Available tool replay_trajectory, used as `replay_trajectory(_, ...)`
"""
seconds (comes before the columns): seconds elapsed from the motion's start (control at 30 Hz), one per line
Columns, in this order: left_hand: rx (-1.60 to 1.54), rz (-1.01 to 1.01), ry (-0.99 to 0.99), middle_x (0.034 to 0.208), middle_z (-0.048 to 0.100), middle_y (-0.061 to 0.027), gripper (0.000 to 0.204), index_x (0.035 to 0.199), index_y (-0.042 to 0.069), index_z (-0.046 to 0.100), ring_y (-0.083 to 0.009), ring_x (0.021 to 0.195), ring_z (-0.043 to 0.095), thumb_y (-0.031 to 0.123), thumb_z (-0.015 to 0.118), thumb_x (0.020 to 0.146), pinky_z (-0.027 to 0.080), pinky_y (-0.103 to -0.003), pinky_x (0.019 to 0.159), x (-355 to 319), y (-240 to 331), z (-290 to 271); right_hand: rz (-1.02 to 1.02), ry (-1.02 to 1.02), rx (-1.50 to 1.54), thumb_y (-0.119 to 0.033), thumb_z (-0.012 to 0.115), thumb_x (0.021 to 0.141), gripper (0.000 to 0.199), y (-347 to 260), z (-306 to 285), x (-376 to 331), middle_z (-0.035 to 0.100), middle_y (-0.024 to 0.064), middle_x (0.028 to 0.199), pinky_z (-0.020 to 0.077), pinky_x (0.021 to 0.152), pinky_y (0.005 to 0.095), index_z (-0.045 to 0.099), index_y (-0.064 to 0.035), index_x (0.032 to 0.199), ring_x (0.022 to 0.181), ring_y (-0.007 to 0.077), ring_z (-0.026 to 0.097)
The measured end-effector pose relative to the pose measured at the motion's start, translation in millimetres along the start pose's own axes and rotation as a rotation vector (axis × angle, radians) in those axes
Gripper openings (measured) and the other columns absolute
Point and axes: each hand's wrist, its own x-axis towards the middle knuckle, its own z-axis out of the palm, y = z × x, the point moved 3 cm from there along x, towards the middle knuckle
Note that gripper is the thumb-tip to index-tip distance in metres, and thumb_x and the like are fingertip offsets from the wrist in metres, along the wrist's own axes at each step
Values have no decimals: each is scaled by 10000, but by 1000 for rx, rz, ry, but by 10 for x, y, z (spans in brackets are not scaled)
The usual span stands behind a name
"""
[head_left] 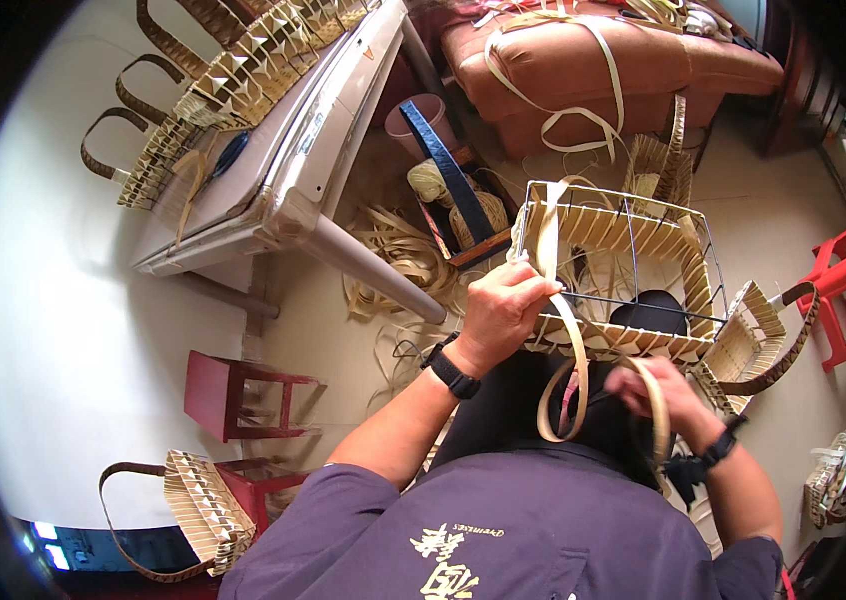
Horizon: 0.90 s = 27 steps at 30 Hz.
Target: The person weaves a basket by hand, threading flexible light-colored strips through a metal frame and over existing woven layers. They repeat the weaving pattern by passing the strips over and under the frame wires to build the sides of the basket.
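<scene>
A wire basket frame [633, 300] rests at my lap, its lower edges wrapped in pale flat strips and its upper dark wire partly bare. My left hand [505, 308] is closed at the frame's near left corner, pinching a long pale strip [573, 335] between thumb and fingers. Below that hand the strip hangs in a loop in front of my dark trousers. To the right, my right hand [671, 395] is smeared by motion, and another length of strip curves across it. Its fingertips are too blurred to show whether they grip the strip.
Handled woven baskets [243, 75] line the table [288, 185] at left. Loose strips [398, 260] and a box of twine [463, 215] lie on the floor. More baskets [748, 335] stand nearby. Red stools [843, 285] flank me; a brown sofa [583, 75] is ahead.
</scene>
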Motion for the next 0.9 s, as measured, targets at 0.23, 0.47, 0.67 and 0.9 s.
replay_trajectory(0.23,-45,84,100,868,718,-70,178,1036,103,844,-295,826,742,-7,830,897,595,-396,741,-16,-94,74,631,442,-365,-360,691,1116,449,2406,-3091,-3570,631,52,594,411,480,349,708,-88,760,488,165,557)
replay_trajectory(0.47,-65,61,36,861,710,-73,160,1029,103,846,-296,817,732,8,830,902,590,-402,742,72,5,108,255,474,-881,-200,690,1038,198,1981,-2868,-3442,712,164,820,528,700,437,767,-33,964,741,318,669)
replay_trajectory(0.67,1,59,32,859,706,-68,155,1026,102,848,-283,795,726,17,840,896,580,-389,708,55,-4,57,-106,309,-856,-223,689,1094,310,-284,-400,-566,812,162,1021,607,915,378,788,15,1266,989,257,780)
replay_trajectory(0.9,-8,-19,5,862,672,-59,81,998,147,817,-299,825,712,99,817,933,569,-424,705,6,-12,-35,-121,-33,-179,-238,608,1191,295,-486,356,305,688,-25,813,491,658,215,762,-13,1077,712,52,595)
